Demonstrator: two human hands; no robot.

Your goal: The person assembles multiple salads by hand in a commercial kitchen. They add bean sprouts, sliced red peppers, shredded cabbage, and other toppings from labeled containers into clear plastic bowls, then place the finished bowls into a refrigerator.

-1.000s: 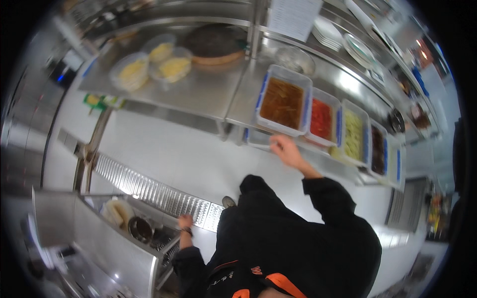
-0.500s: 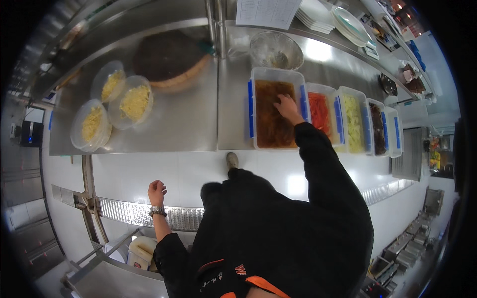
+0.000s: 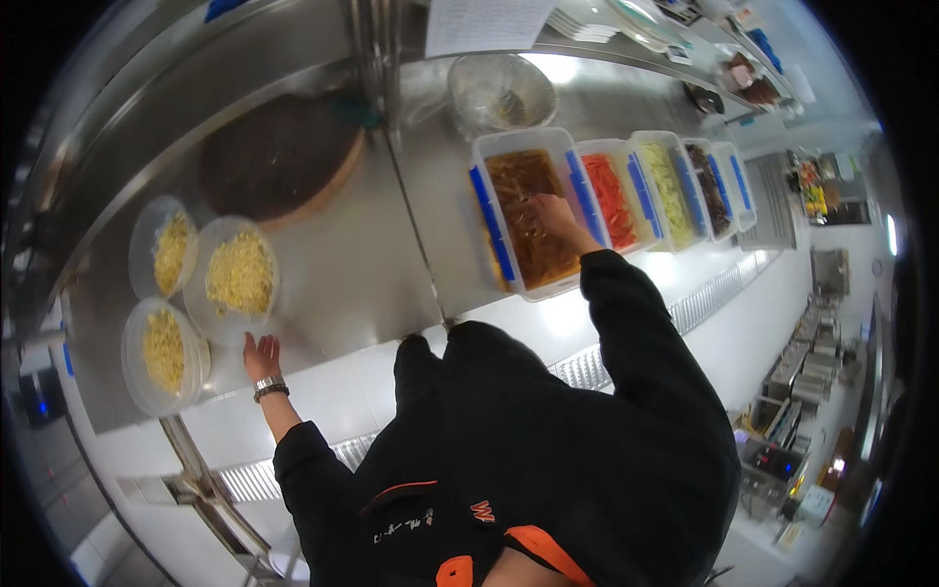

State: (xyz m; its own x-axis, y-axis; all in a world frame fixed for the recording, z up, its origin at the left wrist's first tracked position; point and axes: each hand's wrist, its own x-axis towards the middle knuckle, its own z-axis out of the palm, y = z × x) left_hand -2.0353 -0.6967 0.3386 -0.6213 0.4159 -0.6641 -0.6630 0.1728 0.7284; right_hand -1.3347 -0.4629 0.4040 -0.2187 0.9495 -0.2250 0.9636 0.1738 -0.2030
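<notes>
My right hand (image 3: 553,212) reaches into a clear tub with blue clips (image 3: 559,140). Its fingers are drawn together on brown strips (image 3: 523,181) lying in brownish liquid; the fingertips are partly hidden. At the left, my left hand (image 3: 261,358) is open with fingers spread, close to the near side of a round clear bowl (image 3: 272,293). That bowl holds pale yellow shredded pieces (image 3: 241,272). I cannot tell whether the hand touches it. Two more such bowls, the far bowl (image 3: 137,240) and the near bowl (image 3: 130,367), stand beside it with the same filling.
To the right stand tubs of red strips (image 3: 611,201), pale green pieces (image 3: 667,191) and dark pieces (image 3: 706,186). Behind are a metal bowl (image 3: 502,93) and a round dark board (image 3: 279,157). A paper sheet (image 3: 484,24) hangs at the shelf.
My left hand has moved forward from beside my body to the bowls and its fingers have opened. My right hand stays in the brown tub, its fingers more gathered. The view has turned.
</notes>
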